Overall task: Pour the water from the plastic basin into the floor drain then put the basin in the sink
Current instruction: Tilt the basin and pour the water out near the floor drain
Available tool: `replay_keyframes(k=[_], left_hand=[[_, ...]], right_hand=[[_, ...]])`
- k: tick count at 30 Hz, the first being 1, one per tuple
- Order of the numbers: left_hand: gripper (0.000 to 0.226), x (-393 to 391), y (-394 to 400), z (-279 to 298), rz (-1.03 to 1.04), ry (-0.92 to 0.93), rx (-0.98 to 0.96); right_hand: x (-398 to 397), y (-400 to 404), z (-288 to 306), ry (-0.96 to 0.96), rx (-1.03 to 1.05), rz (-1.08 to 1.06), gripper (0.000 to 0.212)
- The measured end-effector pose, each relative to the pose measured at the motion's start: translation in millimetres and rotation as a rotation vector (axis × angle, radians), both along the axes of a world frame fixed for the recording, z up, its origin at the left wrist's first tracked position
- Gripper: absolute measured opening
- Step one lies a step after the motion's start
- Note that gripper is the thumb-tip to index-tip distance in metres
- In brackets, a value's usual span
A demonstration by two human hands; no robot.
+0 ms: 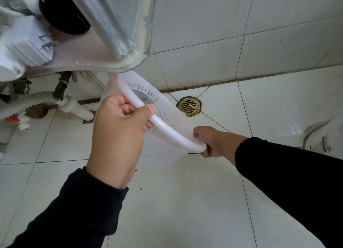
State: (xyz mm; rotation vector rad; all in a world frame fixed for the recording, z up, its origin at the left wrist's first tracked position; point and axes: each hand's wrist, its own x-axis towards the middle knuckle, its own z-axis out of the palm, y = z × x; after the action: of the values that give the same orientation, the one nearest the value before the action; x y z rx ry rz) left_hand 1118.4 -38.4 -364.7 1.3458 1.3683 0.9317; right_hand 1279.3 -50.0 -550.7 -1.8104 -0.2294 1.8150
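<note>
While the plastic basin [159, 136] is held tipped steeply on its edge above the tiled floor [185, 201], its rolled white rim is gripped at two places. Nearest the camera, the left hand [118, 134] is seen curled round the rim, thumb over the top and fingers tucked beneath, a black sleeve [74, 210] covering the forearm. Slightly farther off, the right hand [211, 141] is closed on the lower end of the same rim, fingers wrapped under the lip.

Through the translucent wall of the basin, printed lettering can be read, and its upper edge is hidden under the glass shelf [130, 24] at the top of the view. No standing water can be made out inside, and no stream is seen leaving it; whether any thin film remains cannot be told.

Beyond the basin, just past its far side, the brass floor drain [189, 106] is set into the tiles near the wall [241, 34]. To the left, white pipework [70, 106] is visible beneath what is judged to be the sink [27, 49].

Pouring is judged to be at or near its end, the basin being upended beside the drain. Lifting the basin and setting it in the sink is not yet done.
</note>
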Motion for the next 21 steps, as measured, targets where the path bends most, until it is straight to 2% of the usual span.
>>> replay_keyframes(k=[21], left_hand=[[0.030,5.9,4.1,-8.8,-0.013,0.014,0.035]], right_hand=[[0.5,4.5,-3.3,-0.013,0.004,-0.042,0.011]])
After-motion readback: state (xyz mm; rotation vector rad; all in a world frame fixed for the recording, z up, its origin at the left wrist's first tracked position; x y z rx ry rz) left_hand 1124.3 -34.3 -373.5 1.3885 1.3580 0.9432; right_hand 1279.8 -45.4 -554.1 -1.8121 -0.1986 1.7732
